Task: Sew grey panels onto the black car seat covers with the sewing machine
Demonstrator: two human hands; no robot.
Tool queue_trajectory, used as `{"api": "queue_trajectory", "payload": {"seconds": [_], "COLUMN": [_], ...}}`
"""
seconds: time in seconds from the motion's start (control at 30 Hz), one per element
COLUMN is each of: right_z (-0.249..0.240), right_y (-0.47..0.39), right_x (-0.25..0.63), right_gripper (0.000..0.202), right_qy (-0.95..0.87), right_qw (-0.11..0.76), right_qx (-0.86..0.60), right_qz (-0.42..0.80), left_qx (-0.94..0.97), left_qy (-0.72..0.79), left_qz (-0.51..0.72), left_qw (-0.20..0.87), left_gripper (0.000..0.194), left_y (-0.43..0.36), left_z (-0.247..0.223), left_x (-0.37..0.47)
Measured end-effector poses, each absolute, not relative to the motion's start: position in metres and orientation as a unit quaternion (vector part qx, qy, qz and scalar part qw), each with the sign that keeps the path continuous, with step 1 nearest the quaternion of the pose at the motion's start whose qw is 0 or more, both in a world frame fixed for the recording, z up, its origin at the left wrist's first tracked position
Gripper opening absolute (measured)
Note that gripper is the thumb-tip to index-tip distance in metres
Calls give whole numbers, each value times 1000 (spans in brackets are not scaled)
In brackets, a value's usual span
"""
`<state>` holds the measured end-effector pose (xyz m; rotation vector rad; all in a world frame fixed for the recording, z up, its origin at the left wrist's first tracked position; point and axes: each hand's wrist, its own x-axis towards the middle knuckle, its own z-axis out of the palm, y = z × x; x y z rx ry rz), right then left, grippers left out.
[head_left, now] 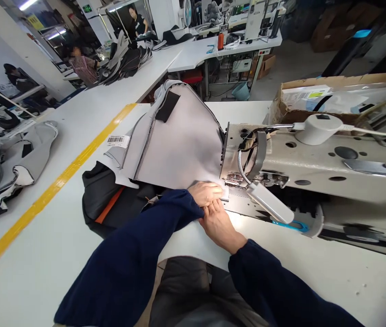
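A long white worktable (73,218) bears a strip of yellow tape (56,184) running diagonally across its surface; a beige metal sewing machine (315,159) stands at right; a grey-and-black padded fabric piece (182,136) lies left of its head; loosely heaped grey fabric pieces (39,154) lie beyond the tape at far left.

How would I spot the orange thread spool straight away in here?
Look beyond the sewing machine to the far white table. On it stands the thread spool, just right of a small blue tool. It is upright and bright orange; the tool lies flat.
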<state>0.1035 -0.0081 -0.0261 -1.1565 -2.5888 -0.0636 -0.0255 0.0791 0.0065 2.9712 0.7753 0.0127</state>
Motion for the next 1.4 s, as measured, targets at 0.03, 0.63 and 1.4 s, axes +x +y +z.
{"api": "queue_trajectory", "payload": {"seconds": [0.03, 0.63, 1.4], "right_z": [-26, -36, -83], "right_y": [-5, 37, 63], "right_x": [103, 97, 117], "right_gripper": [36, 43, 46], "right_qy": [-902, -878, -830], "right_qw": [155, 193, 305], "right_qx": [-403, -438, -380], "right_qz": [-20, -35, -271], "left_qx": [967, 934, 773], "left_qy": [253, 349, 634], "left_qz": [1, -62, -38], "left_qw": [34, 32, 10], "left_gripper": [28, 26, 63], "left_y": [82, 121, 95], "left_z": [6, 19, 41], "left_x": [-25, -13, -107]}}
